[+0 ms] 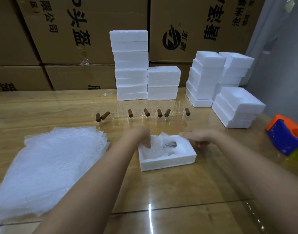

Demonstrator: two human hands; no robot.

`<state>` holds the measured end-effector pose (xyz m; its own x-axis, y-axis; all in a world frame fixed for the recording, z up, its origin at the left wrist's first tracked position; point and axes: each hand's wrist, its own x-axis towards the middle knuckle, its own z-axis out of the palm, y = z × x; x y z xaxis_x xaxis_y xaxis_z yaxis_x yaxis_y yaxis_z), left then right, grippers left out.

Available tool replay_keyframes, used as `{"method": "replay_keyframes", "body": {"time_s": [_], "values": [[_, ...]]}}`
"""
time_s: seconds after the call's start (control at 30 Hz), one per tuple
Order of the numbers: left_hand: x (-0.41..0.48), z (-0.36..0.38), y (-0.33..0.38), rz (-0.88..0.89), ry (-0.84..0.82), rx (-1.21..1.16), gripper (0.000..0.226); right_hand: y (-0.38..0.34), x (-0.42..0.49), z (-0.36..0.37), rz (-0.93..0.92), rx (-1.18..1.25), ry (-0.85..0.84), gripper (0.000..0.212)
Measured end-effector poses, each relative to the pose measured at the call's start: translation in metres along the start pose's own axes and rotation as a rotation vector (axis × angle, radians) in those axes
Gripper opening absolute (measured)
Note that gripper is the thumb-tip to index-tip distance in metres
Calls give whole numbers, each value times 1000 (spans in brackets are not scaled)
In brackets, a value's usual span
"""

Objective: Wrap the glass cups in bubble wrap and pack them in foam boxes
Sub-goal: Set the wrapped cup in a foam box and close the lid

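The left hand (143,138) reaches down into the shallow white foam box (166,163), its fingertips pressing on the bubble-wrapped glass cup (159,146) that lies inside, brown handle dimly showing through. The right hand (199,137) hovers flat, fingers straight, over the box's far right corner, holding nothing. A pile of clear bubble-wrap sheets (52,162) lies to the left. Beyond stand a row of clear glass cups with brown handles (146,112) and stacks of white foam boxes (130,65).

We have bare surface (178,191) in front of the open foam box (166,163). The bubble wrap pile (52,166) blocks the left, the row of glass cups (146,112) stands just behind, and foam box stacks (237,108) and a tape dispenser (285,139) crowd the right.
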<state>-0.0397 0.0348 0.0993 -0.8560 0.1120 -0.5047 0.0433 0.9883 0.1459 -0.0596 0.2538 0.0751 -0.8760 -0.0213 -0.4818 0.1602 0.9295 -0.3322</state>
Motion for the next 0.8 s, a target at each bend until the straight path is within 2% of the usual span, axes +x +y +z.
{"method": "replay_keyframes", "body": {"time_s": [0.07, 0.17, 0.33, 0.4, 0.47, 0.53, 0.63, 0.7, 0.8], "values": [[0, 0, 0, -3, 0, -20, 40, 2, -2, 11, -80, 44, -19, 52], [-1, -4, -8, -8, 19, -16, 40, -4, 0, 25, -260, 83, 108, 41], [-1, -2, -28, -41, 3, 24, 40, -23, -6, 31, -241, -28, 54, 46], [0, 0, -32, -29, 12, 15, 36, -34, -15, 25, -306, -99, 267, 41], [2, 1, -32, -20, 30, 26, 34, -47, -25, 24, -516, -31, 453, 27], [3, 1, -31, -21, 28, 24, 35, -60, -35, 27, -664, 80, 369, 21], [3, 1, -31, -27, 16, 19, 37, -73, -37, 41, -641, 171, 203, 17], [4, 2, -31, -30, 19, 18, 37, -78, -34, 47, -645, 220, 248, 1], [5, 3, -30, -23, 29, 32, 39, -84, -32, 51, -697, 222, 311, 14]]}}
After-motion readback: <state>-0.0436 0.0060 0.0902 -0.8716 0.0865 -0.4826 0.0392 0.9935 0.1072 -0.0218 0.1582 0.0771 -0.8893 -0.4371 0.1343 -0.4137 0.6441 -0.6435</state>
